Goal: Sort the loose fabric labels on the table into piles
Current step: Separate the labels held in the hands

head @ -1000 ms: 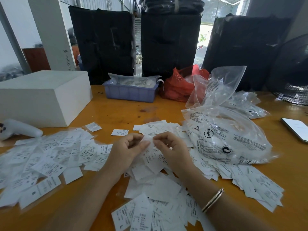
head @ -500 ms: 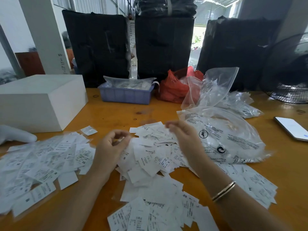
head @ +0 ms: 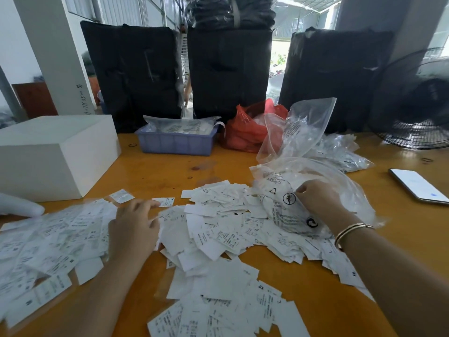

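1. Your left hand (head: 132,229) rests flat, fingers loosely spread, on the left label pile (head: 56,239).
2. Your right hand (head: 315,198) has its fingers curled, pinching the plastic bag (head: 340,190) beside the centre heap (head: 218,229).
3. Dragging that bag could scatter labels across the counter (head: 401,239) and mix the piles.

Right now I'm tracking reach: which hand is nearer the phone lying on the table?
Right. The right hand rests on the clear plastic bag, just left of the phone; the left hand is over the labels, far across the table.

A big white box (head: 56,154) sits on the left. A blue tray (head: 176,142) and red bag (head: 250,128) are at the back (side by side). A phone (head: 419,186) lies right.
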The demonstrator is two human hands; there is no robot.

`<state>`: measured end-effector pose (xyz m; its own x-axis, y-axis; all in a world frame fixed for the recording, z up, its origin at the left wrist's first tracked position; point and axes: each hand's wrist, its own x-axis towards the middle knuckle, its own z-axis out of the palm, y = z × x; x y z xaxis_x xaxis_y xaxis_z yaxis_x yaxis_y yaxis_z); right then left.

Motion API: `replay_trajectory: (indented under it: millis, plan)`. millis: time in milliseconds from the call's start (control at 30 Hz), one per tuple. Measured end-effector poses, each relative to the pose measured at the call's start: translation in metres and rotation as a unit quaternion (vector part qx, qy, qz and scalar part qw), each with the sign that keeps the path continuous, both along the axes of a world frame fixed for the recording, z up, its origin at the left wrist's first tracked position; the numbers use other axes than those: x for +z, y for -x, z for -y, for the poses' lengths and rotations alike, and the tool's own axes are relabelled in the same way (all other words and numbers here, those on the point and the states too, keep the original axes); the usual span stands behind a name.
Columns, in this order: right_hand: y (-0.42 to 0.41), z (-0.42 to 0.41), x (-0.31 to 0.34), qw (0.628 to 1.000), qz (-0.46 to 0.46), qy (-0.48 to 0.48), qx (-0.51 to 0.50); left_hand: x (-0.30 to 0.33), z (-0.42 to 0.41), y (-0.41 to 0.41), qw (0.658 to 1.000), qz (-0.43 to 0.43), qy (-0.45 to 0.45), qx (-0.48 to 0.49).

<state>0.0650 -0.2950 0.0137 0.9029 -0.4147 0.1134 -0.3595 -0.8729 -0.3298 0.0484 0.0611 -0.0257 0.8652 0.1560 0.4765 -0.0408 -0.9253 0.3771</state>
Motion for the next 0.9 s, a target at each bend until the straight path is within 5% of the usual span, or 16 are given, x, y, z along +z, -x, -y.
replay_trajectory:
  millis: [133,433,600,767,900]
  plan:
    - [0.003,-0.009,0.0,1.0,0.008,-0.005,-0.005,-0.001,0.001,0.001,0.999,0.027,0.011,-0.03]
    - [0.003,0.0,-0.004,0.988,0.088,-0.122,-0.017,0.0,0.022,0.015,0.954,0.045,-0.005,-0.298]
    - [0.004,0.001,-0.004,0.977,0.148,-0.156,-0.003,0.001,0.024,0.017,0.95,0.04,0.019,-0.308]
    - [0.006,-0.002,-0.005,0.999,0.022,-0.023,0.009,0.002,0.023,0.018,0.952,0.041,0.023,-0.301]
    - [0.009,-0.004,-0.006,0.998,0.06,-0.033,-0.001,0.003,0.023,0.019,0.952,0.039,0.027,-0.303]
